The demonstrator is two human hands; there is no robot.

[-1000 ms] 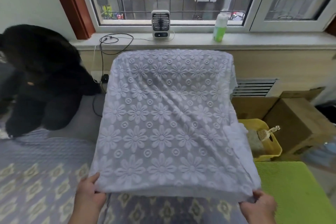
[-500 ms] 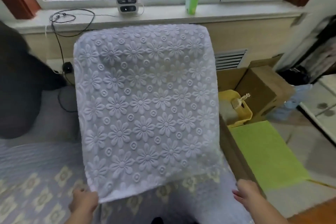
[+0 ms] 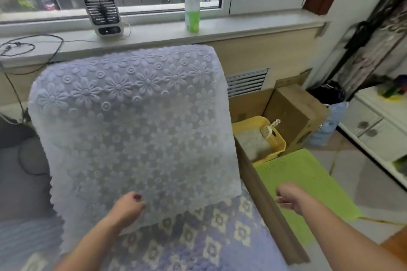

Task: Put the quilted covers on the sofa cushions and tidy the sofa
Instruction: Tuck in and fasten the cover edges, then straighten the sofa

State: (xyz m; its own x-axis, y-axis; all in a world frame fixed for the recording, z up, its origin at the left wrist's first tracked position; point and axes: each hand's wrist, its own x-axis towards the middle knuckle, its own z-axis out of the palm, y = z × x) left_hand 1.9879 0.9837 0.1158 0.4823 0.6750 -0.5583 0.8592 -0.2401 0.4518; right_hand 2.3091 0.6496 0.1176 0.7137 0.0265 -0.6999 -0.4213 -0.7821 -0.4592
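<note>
A pale lilac quilted cover (image 3: 132, 121) with embossed flowers lies draped over the upright back cushion of the sofa, its lower edge hanging onto the seat. The seat cushion (image 3: 198, 237) wears a purple cover with cream flower squares. My left hand (image 3: 128, 205) rests flat on the lower part of the lilac cover, fingers pressed to the fabric, gripping nothing. My right hand (image 3: 290, 199) hovers in the air to the right of the sofa, above the wooden side rail, fingers loosely curled and holding nothing.
A wooden side rail (image 3: 266, 204) edges the sofa on the right. Beyond it are a green mat (image 3: 304, 182), a yellow litter tray (image 3: 264, 138) with scoop and cardboard boxes (image 3: 295, 112). A small fan (image 3: 102, 13) and green bottle (image 3: 192, 13) stand on the windowsill. White cabinet (image 3: 374, 130) far right.
Both hands have let go of the cover's lower corners. My left hand slid up onto the fabric, my right hand lifted away to the right. The view swung right.
</note>
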